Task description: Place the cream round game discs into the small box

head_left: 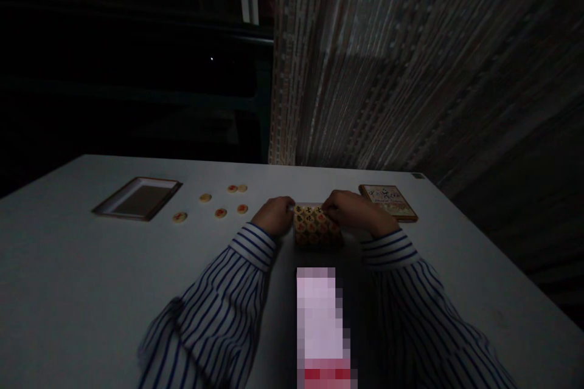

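Observation:
A small box (314, 244) filled with rows of round Chinese chess pieces (310, 217), marked in black and red, lies in front of me on the white table. My left hand (275, 216) is closed at the box's left edge, fingertips on its upper corner. Across from it, my right hand (349, 211) has its fingers bent together over the top right of the box, at a piece in the back row. That hand hides part of the row. Several loose Chinese chess pieces (221, 213) are scattered left of my left hand.
An open, shallow box lid or tray (148, 216) lies at the table's far left. A flat box with printed characters (387, 196) sits right of my right hand. Behind the white table (91, 292) hangs a string curtain (337, 73). The room is dim.

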The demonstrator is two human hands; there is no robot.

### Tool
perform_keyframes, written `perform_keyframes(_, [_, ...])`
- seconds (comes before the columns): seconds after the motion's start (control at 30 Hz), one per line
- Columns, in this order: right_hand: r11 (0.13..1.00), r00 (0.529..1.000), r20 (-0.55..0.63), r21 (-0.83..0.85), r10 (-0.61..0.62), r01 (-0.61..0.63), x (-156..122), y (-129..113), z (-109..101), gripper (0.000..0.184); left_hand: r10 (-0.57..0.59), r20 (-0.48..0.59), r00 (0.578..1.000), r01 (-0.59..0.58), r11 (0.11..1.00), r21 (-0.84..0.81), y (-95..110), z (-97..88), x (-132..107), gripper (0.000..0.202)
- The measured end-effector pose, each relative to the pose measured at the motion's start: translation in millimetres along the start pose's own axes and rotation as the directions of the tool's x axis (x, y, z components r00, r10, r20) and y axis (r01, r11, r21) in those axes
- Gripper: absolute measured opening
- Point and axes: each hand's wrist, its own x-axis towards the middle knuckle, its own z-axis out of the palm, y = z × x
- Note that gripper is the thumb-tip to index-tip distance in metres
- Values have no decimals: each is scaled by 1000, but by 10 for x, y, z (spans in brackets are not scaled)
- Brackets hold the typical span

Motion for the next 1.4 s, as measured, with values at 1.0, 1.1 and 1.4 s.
perform_keyframes(1.0, [993,992,-83,-73,91,-97,-70,-201,-183,32,65,-265,962,-88,993,-75,102,-159,-49,22])
perform_keyframes(1.1, [994,990,-115,-70,78,-87,-95,-234,-210,33,71,-307,949,-109,988,-106,137,-218,-76,21])
perform_keyframes(1.4, [997,987,-156,-65,39,-50,-118,-291,-264,32,39,-396,918,-99,986,-132,51,-302,-249,22])
